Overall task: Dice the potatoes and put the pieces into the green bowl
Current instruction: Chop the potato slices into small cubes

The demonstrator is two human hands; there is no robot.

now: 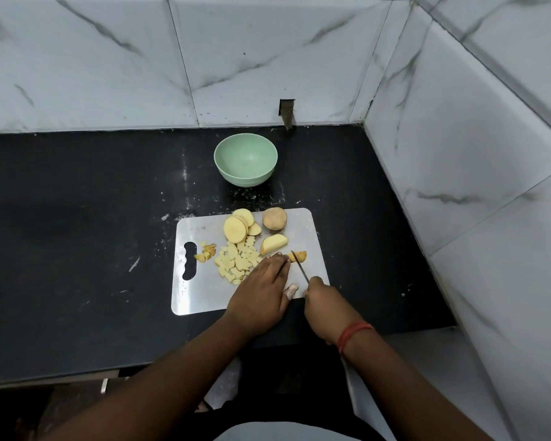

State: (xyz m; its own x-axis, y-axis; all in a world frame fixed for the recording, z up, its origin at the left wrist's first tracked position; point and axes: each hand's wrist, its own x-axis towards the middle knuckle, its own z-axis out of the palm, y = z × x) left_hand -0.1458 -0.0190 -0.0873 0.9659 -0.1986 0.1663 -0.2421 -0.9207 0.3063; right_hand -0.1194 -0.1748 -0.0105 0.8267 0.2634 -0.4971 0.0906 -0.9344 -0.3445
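Soft, even light is falling from above, and the white marble wall tiles are looking bright. The black counter is staying dark, showing only a pale sheen. Wide-angle distortion is bending the tile lines near the edges. The forearms near the bottom are looking slightly soft.

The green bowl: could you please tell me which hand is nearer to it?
Left. The left hand presses a potato piece on the board, below the green bowl. The right hand grips the knife lower and further right.
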